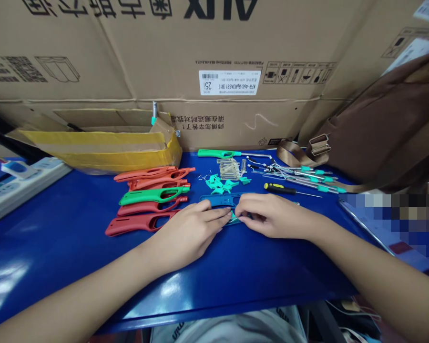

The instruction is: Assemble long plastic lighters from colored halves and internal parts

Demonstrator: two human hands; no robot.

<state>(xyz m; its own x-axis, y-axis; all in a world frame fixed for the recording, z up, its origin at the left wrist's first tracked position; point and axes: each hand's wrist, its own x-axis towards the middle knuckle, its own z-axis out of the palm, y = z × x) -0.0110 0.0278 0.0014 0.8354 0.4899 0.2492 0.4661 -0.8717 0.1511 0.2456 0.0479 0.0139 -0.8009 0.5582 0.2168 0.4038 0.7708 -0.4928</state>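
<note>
My left hand (196, 228) lies over a blue plastic lighter casing (218, 199), fingers together and pressed on it. From the other side my right hand (271, 216) reaches in, thumb and index finger pinched at the casing. A small green piece (233, 217), probably a trigger, shows between the fingertips of both hands. Whatever sits in the right pinch is hidden. Just beyond the hands lie loose green triggers (219, 185) and a stack of clear lighter tanks (229, 168).
Red lighter casings (139, 224) and a green casing (153, 194) lie to the left. Metal nozzle rods with wires (303, 177), a screwdriver (280, 189) and a green lighter (218, 153) lie behind. A yellow-taped cardboard box (107, 150), power strip (25, 186) and brown bag (386, 124) border the table.
</note>
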